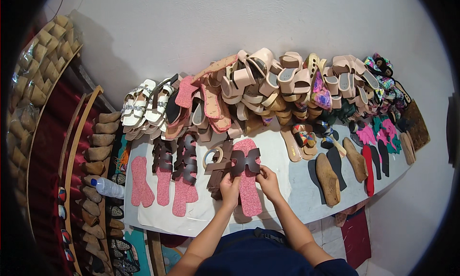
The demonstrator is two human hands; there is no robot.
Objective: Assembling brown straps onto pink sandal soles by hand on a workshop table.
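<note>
A dark brown sandal upper [246, 162] with a cut-out shape lies across a pink speckled insole [250, 194] at the middle of the table. My left hand [230, 189] pinches the upper's lower left end, and my right hand [268, 182] pinches its lower right end. The insole lies lengthwise between my two hands. Just left of my left hand is a stack of dark brown strap pieces [216, 182], with a roll of tape [212, 157] on its far side. My fingertips are partly hidden by the upper's edges.
Further left lie pink insoles [141, 182], some with brown uppers [185, 163]. Beige sandals [294, 77] are heaped along the wall, white sandals [155, 103] beside them. Wooden shoe lasts [327, 180] lie at right. A plastic bottle [109, 187] stands by the left edge.
</note>
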